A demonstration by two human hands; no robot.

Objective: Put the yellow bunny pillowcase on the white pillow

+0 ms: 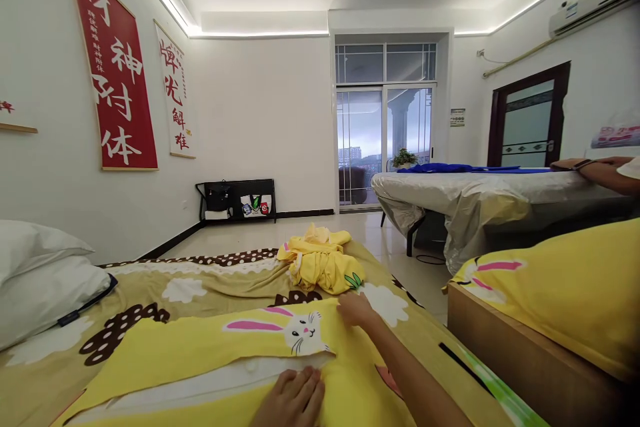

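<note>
Left hand (293, 400) flat, open, pressing the yellow rabbit-print pillowcase (210, 347) at its open edge. Right hand (354, 310) open, fingers resting on its far corner. Pillowcase lies on the bed (50, 373); looks soft, light, limp—best pinched at corners. Wall banners (115, 73) carry Chinese writing.

White pillows (40, 280) left; red banner (113, 60) on wall.

The left hand (293, 400) is cut off at the bottom edge at six o'clock, a co-worker's arm (597, 170) runs off the frame at three o'clock, and the pillows (40, 280) leave at nine o'clock.
</note>
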